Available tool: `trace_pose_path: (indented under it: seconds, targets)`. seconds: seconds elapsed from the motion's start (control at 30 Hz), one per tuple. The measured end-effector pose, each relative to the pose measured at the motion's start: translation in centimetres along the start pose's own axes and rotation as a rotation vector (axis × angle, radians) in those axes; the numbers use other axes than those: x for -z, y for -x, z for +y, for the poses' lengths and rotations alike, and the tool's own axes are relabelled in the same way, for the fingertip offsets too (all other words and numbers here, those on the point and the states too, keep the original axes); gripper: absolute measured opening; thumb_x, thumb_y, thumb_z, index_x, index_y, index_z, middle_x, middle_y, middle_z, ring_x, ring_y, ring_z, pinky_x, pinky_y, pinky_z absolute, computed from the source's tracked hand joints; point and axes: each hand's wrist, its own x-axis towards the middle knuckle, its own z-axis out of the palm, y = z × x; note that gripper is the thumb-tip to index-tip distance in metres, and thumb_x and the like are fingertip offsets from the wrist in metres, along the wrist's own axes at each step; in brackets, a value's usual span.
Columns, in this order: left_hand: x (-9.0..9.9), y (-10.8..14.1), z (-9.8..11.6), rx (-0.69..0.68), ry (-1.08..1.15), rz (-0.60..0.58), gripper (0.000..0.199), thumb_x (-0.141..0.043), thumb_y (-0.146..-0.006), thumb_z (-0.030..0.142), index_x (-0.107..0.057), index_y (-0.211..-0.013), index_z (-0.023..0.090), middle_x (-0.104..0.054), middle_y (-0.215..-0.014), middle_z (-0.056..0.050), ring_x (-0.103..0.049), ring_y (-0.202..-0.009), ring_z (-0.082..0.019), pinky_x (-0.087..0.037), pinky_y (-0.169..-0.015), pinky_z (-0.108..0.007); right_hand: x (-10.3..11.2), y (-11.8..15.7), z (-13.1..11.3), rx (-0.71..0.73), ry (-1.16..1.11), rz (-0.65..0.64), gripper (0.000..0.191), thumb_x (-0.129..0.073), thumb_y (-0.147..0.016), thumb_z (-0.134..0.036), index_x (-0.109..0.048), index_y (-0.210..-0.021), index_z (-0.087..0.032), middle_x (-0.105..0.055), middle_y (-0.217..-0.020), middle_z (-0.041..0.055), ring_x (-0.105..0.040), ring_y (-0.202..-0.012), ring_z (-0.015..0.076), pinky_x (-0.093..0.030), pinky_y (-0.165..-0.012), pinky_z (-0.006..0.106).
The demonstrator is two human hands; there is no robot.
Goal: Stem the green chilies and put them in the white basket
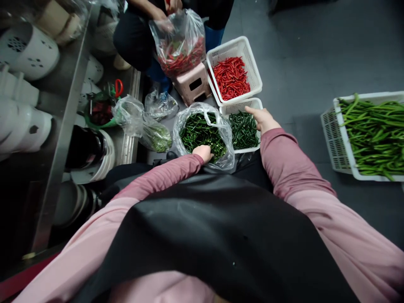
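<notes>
My left hand is at the near edge of an open clear plastic bag. Its fingers curl down, closed on green chili peppers inside the bag; the fingertips are mostly hidden. Just right of the bag, a white slotted basket holds more dark green chili peppers. Over that basket's right rim is my right hand, with thumb and fingers apart and nothing visible in it.
Behind stands a white basket of red chilies. A co-worker's hand is at a bag of red chilies on a pink stool. Long green peppers fill a basket at right. A metal shelf with containers lines the left.
</notes>
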Motion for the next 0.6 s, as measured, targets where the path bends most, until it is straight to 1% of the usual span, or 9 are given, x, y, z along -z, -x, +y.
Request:
trace_pose_path:
  seconds: [0.03, 0.1, 0.2, 0.27, 0.33, 0.4, 0.47, 0.53, 0.6]
  targets:
    - [-0.4, -0.6, 0.3, 0.022, 0.026, -0.026, 0.038, -0.054, -0.078, 0.046, -0.068, -0.097, 0.016, -0.066, -0.098, -0.013, -0.062, -0.094, -0.025, -0.048, -0.079, -0.033, -0.1, 0.2, -0.2, 0.066, 0.074, 0.061, 0.059, -0.074, -0.066, -0.025, -0.047, -0.117, -0.017, -0.061, -0.103, 0.0108, -0.05, -0.108, 0.0248, -0.046, -0.08, 0.036]
    - [-1.1, -1.6, 0.5, 0.065, 0.096, -0.023, 0.04, -0.056, -0.075, 0.048, -0.067, -0.098, 0.016, -0.066, -0.1, -0.013, -0.062, -0.094, -0.026, -0.048, -0.078, -0.032, -0.5, 1.2, -0.5, 0.19, 0.18, 0.114, 0.051, -0.07, -0.069, -0.028, -0.049, -0.116, -0.023, -0.06, -0.11, 0.0077, -0.052, -0.106, 0.0226, -0.048, -0.075, 0.032]
    - [-1.9, -2.3, 0.3, 0.135, 0.194, 0.012, 0.034, -0.057, -0.075, 0.041, -0.066, -0.098, 0.017, -0.067, -0.101, -0.012, -0.062, -0.095, -0.025, -0.048, -0.078, -0.031, -1.4, 4.1, -0.3, 0.308, 0.187, -0.121, 0.017, -0.059, -0.079, -0.028, -0.059, -0.096, -0.023, -0.064, -0.1, 0.0043, -0.057, -0.075, 0.0137, -0.044, -0.054, 0.022]
    - [-2.1, -2.4, 0.0, 0.152, 0.253, 0.064, 0.028, -0.057, -0.075, 0.034, -0.066, -0.096, 0.018, -0.068, -0.099, -0.011, -0.063, -0.094, -0.023, -0.048, -0.079, -0.029, -2.0, 6.5, 0.5, 0.322, 0.206, -0.322, 0.01, -0.057, -0.08, -0.025, -0.062, -0.085, -0.019, -0.065, -0.085, 0.0037, -0.051, -0.055, 0.008, -0.035, -0.043, 0.019]
    - [-2.0, -2.3, -0.5, 0.131, 0.336, 0.121, 0.021, -0.059, -0.074, 0.03, -0.065, -0.089, 0.017, -0.069, -0.091, -0.008, -0.064, -0.088, -0.021, -0.048, -0.078, -0.028, -2.6, 8.5, 2.0, 0.283, 0.318, -0.485, 0.008, -0.06, -0.077, -0.021, -0.063, -0.081, -0.015, -0.063, -0.069, 0.0017, -0.045, -0.045, 0.0058, -0.031, -0.04, 0.019]
    - [-1.6, -2.0, -1.0, 0.115, 0.476, 0.142, 0.016, -0.059, -0.074, 0.028, -0.063, -0.084, 0.016, -0.067, -0.077, -0.005, -0.065, -0.073, -0.017, -0.049, -0.071, -0.026, -3.4, 9.6, 3.9, 0.239, 0.53, -0.599, 0.009, -0.064, -0.073, -0.017, -0.065, -0.081, -0.013, -0.06, -0.059, -0.0005, -0.045, -0.041, 0.0062, -0.034, -0.042, 0.02]
    - [-0.9, -1.4, -1.5, 0.12, 0.649, 0.127, 0.013, -0.057, -0.076, 0.025, -0.06, -0.084, 0.015, -0.063, -0.064, -0.001, -0.061, -0.056, -0.014, -0.049, -0.059, -0.025, -4.3, 9.9, 5.7, 0.241, 0.751, -0.642, 0.018, -0.067, -0.069, -0.014, -0.067, -0.087, -0.013, -0.059, -0.055, -0.0012, -0.048, -0.043, 0.0076, -0.037, -0.047, 0.021]
    - [0.1, -0.5, -1.8, 0.11, 0.807, 0.101, 0.01, -0.057, -0.077, 0.023, -0.058, -0.082, 0.015, -0.058, -0.055, 0.002, -0.056, -0.045, -0.012, -0.046, -0.05, -0.024, -5.3, 9.6, 7.0, 0.299, 0.88, -0.645, 0.03, -0.069, -0.067, -0.011, -0.067, -0.097, -0.013, -0.063, -0.061, -0.0004, -0.052, -0.049, 0.0087, -0.039, -0.053, 0.021]
    - [1.2, 0.6, -1.8, 0.07, 0.913, 0.082, 0.009, -0.059, -0.076, 0.023, -0.056, -0.078, 0.014, -0.055, -0.052, 0.004, -0.053, -0.041, -0.01, -0.044, -0.046, -0.022, -6.3, 9.3, 7.5, 0.375, 0.904, -0.683, 0.039, -0.068, -0.068, -0.013, -0.064, -0.106, -0.013, -0.066, -0.071, 0.0005, -0.054, -0.055, 0.0087, -0.04, -0.058, 0.021]
